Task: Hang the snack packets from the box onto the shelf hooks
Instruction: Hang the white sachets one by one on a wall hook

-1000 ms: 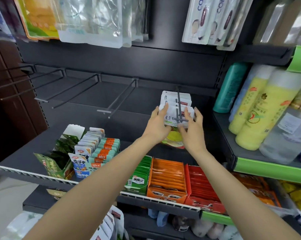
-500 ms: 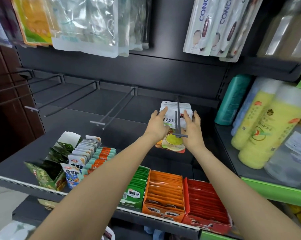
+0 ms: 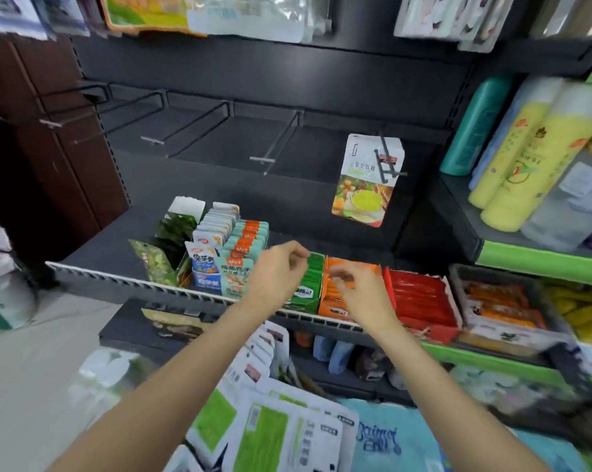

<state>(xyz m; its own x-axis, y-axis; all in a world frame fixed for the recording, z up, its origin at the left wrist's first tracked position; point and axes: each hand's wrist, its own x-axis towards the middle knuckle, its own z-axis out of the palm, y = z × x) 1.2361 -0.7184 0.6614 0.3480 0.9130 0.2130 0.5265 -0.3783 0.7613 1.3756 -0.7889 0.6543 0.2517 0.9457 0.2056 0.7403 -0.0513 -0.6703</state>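
A white snack packet [image 3: 366,178] with a fruit picture hangs on the rightmost shelf hook [image 3: 386,158], more packets behind it. My left hand [image 3: 281,272] and my right hand [image 3: 359,291] are well below it, over the lower shelf's front edge, both empty with fingers loosely curled and blurred by motion. At the bottom, a pile of white and green snack packets [image 3: 270,427] lies below my arms; the box itself is not clearly visible. Three bare hooks [image 3: 264,155] stick out to the left of the hung packets.
Open display cartons of green [image 3: 308,281], orange [image 3: 342,294] and red [image 3: 420,301] sachets line the lower shelf, with upright packs [image 3: 219,253] to their left. Yellow and teal bottles [image 3: 526,155] fill the right shelf. Bags hang overhead. A blue cloth [image 3: 390,434] lies bottom right.
Both hands let go of the packets on the hook and dropped down toward me. The packets now hang free. My view tilted downward, bringing the pile of packets into sight.
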